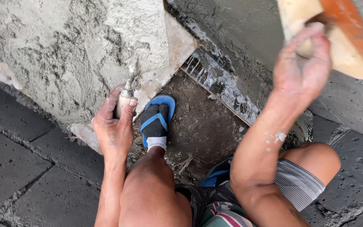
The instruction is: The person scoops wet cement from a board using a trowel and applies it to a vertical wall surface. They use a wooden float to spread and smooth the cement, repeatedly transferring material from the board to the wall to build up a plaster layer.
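My left hand (115, 125) is shut on the pale wooden handle of a trowel (126, 97), whose metal neck goes into a heap of wet grey mortar (72, 50). The mortar lies on a flat pale board (177, 46). My right hand (302, 67) is raised at the upper right and grips the handle of a wooden float (341, 38) with an orange-red face, held against a grey plastered wall (240, 29). I am squatting; my foot in a blue sandal and black sock (156, 122) rests on dirt beside the board.
Dark grey paving blocks (17, 168) cover the ground at left and lower right. A strip of wet cement and a thin rod (215, 94) run along the base of the wall. My knees and striped shorts (290, 185) fill the bottom of the view.
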The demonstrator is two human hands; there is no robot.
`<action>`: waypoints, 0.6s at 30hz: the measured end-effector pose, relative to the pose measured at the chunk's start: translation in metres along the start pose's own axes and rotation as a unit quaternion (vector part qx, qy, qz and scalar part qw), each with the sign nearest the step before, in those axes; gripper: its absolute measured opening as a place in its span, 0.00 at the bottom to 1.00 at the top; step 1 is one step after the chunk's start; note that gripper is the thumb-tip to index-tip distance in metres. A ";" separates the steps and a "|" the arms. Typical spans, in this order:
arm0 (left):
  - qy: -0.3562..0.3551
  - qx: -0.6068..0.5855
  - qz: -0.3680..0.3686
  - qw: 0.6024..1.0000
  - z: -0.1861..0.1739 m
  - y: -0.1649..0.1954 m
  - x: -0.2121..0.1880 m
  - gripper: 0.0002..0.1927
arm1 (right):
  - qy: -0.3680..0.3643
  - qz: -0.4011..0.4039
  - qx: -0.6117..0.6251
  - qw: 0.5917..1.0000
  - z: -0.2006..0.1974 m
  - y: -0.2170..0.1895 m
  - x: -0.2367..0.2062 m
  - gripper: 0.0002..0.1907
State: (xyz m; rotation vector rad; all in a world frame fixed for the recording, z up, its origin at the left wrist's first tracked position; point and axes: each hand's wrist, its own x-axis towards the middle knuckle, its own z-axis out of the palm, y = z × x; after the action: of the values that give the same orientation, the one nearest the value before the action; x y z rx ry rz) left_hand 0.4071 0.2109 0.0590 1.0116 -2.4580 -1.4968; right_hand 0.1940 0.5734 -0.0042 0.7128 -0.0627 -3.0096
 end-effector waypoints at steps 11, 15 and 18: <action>-0.003 -0.042 -0.020 0.999 0.005 0.000 0.011 0.19 | 0.148 -0.052 -0.237 0.959 -0.104 0.062 -0.018 0.18; -0.018 -0.035 -0.016 0.999 0.008 -0.005 0.019 0.19 | 0.257 -0.014 -0.218 0.941 -0.140 0.087 0.059 0.19; -0.031 -0.032 -0.014 0.999 0.009 -0.008 0.024 0.19 | 0.239 -0.017 -0.204 0.949 -0.140 0.105 0.095 0.20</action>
State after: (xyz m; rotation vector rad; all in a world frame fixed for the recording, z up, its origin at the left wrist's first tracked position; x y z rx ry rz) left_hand 0.3889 0.2014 0.0420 1.0068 -2.4298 -1.6290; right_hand 0.1756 0.4597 -0.1664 1.3518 0.5708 -2.6449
